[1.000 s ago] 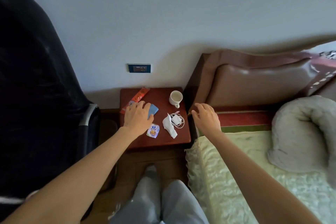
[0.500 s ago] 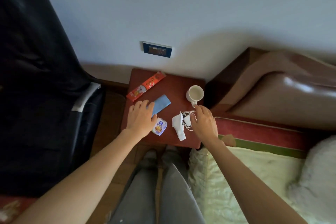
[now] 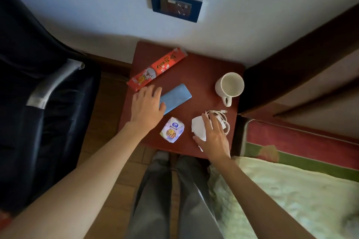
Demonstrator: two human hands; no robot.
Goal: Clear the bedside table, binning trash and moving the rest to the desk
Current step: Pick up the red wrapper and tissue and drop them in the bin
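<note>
The red-brown bedside table carries a long red snack wrapper at the back left, a blue flat packet, a small printed tissue pack, a white mug, a crumpled white tissue and a coiled white charger cable. My left hand lies flat with fingers spread over the near end of the blue packet. Fingers apart, my right hand rests on the tissue and the charger, hiding part of both. Neither hand has closed on anything.
A black office chair with a grey armrest stands close on the left. The bed and its brown headboard press against the table's right side. A blue wall socket sits above. My legs stand at the table's front edge.
The view has come closer and more overhead. My right hand has moved from the charger toward me and now covers the tissue. My left hand stays on the blue packet.
</note>
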